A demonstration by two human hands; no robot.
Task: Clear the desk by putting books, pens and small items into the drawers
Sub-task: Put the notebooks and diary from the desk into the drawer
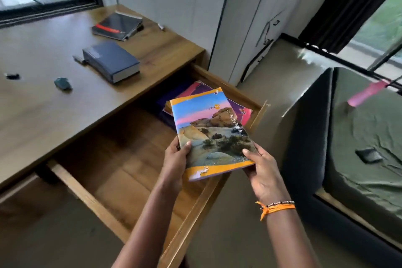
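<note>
A notebook [212, 131] with an orange border and a rocky landscape cover hangs above the open wooden drawer [104, 204]. My left hand [175, 162] grips its near left corner, thumb on the cover. My right hand [264, 172] grips its near right corner. Pink and purple books [238, 106] lie in the drawer's far right end. On the desk [43, 102] are a thick blue book [112, 61], a dark notebook with a red stripe [117, 26], a teal lump [63, 83] and a small black item [12, 76].
A pen-like item [161, 26] lies near the desk's back right edge, another [78, 59] beside the blue book. White cupboards [250, 17] stand behind the drawer. A bed with a green sheet [365, 137] is on the right, a dark square object [369, 155] on it.
</note>
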